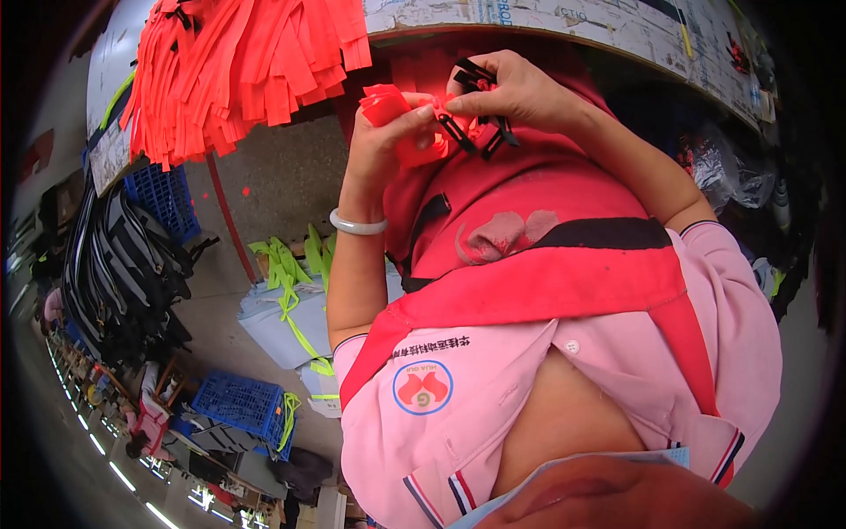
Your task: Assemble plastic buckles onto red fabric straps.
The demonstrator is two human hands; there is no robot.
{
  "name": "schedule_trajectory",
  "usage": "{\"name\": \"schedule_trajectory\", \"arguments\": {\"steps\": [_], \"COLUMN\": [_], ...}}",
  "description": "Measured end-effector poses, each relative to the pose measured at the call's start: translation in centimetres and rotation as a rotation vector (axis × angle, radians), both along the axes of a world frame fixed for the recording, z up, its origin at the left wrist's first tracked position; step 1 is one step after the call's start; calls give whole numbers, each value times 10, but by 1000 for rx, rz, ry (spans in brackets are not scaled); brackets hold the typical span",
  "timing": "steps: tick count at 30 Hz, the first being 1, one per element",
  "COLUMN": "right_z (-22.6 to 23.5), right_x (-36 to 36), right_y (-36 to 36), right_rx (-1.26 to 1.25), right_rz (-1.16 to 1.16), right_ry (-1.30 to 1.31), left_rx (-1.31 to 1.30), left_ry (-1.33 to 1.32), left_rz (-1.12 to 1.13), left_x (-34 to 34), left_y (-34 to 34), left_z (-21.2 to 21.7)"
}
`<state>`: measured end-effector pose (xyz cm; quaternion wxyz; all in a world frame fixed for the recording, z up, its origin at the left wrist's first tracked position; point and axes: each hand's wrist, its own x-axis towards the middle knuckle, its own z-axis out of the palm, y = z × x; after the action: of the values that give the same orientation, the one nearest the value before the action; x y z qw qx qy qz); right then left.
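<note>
My left hand (388,132), with a pale bangle (357,225) on its wrist, pinches a short piece of red webbing strap (385,103) between thumb and fingers. My right hand (520,88) meets it fingertip to fingertip and holds a few black plastic buckles (480,132), one of them touching the strap's end. Both hands are raised in front of my red apron (529,282), which lies over a pink shirt (493,388). Whether the strap passes through a buckle is hidden by my fingers.
A thick bundle of orange-red straps (238,62) hangs over the worktable edge (564,26). On the floor to the left are blue crates (159,198) (238,401), stacked black bags (123,264) and grey pieces with neon green straps (291,282). Plastic bags (731,172) lie to the right.
</note>
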<state>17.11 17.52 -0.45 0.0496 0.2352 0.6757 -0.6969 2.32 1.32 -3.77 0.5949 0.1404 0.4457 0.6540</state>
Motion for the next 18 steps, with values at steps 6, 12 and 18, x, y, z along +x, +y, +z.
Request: {"name": "schedule_trajectory", "arguments": {"steps": [6, 12, 18], "right_z": [-1, 1, 19], "right_x": [-2, -3, -2], "right_y": [-5, -14, -14], "right_rx": [-59, 23, 159], "right_rz": [-86, -207, -120], "right_ry": [40, 169, 234], "left_rx": [8, 24, 44], "left_ry": [126, 299, 432], "left_rz": [-27, 87, 66], "left_x": [-1, 14, 20], "left_y": [3, 3, 1], "left_z": [5, 5, 9]}}
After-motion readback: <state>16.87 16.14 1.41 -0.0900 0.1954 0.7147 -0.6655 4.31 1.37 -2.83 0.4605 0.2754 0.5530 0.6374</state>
